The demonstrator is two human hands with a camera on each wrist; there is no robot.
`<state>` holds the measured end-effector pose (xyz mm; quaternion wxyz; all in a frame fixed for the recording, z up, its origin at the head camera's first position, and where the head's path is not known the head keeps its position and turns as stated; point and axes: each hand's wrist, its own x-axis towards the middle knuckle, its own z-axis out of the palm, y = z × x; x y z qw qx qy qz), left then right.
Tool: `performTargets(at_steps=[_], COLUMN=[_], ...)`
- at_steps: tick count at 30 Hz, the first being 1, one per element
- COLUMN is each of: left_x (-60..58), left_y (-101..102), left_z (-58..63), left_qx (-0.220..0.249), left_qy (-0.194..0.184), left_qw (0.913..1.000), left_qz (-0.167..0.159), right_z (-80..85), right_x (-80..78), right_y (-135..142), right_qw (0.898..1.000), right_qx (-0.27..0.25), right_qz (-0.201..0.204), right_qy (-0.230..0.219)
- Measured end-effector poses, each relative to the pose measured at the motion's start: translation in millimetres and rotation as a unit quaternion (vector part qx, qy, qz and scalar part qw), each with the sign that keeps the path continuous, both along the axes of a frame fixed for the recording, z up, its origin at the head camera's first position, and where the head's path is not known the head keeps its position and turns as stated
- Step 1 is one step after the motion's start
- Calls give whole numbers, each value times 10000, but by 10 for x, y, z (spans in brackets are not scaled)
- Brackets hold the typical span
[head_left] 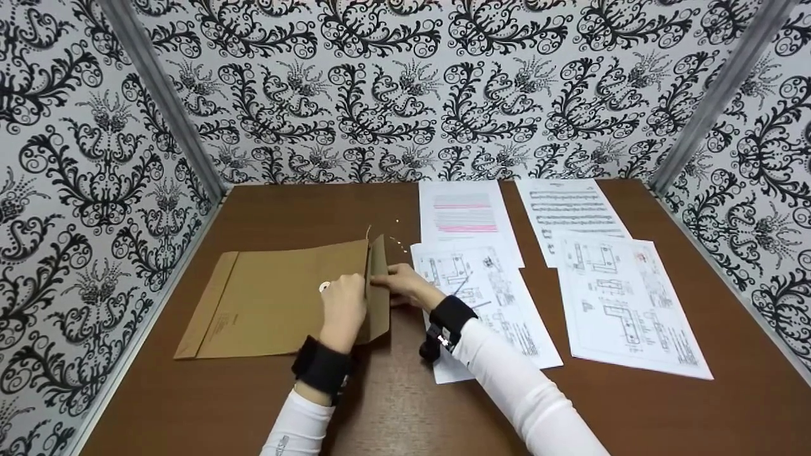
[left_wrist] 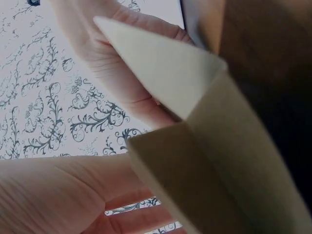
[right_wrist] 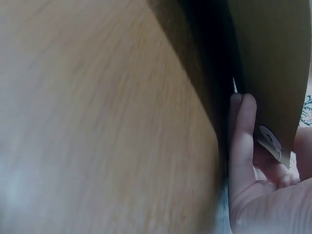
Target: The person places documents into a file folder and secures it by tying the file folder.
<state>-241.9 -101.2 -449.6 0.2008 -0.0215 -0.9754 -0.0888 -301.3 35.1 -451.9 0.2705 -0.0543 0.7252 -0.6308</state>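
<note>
A large brown paper envelope (head_left: 285, 297) lies on the table, its open end and raised flap (head_left: 379, 285) towards the right. With thumb and fingers, my left hand (head_left: 344, 307) grips the upper sheet at the open end. My right hand (head_left: 408, 285) holds the flap, thumb on its near face and fingers behind. In the left wrist view the envelope's mouth (left_wrist: 195, 170) gapes; its inside is dark. A round white paper washer (right_wrist: 270, 136) sits on the flap in the right wrist view. Another white washer (head_left: 324, 287) shows beside my left hand.
To the right lie a text sheet with pink highlighting (head_left: 466, 218), a sheet of music (head_left: 573, 209), and two technical drawings (head_left: 500, 323), (head_left: 633, 304). A thin pale string (head_left: 398, 242) lies on the brown table (head_left: 304, 215). Patterned walls (head_left: 405, 95) enclose it.
</note>
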Motion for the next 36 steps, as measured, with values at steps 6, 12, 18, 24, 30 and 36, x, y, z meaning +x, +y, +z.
performTargets(at_steps=[6, 12, 18, 24, 30, 36], left_x=[-3, 9, 22, 46, 110, 224], left_y=[12, 23, 37, 77, 154, 246], left_z=[-38, -68, -56, 6, 126, 233], left_qx=[103, 51, 70, 182, 347, 343], left_qy=[-199, -186, 74, 272, 172, 145], left_qw=[9997, 9996, 9992, 9980, 9967, 9943], left_qz=[-65, -195, -374, -540, -709, -999], right_z=[-375, -306, -247, -159, -36, 50], right_x=[-222, -205, -180, -149, -99, -21], right_y=[-115, 24, 156, 332, 580, 890], right_qw=[9970, 9996, 9995, 9990, 9983, 9977], right_qx=[301, 49, -17, -2, 4, -15], right_qz=[-712, -286, -198, -288, -240, 2], right_qy=[13, 43, 241, 338, 540, 682])
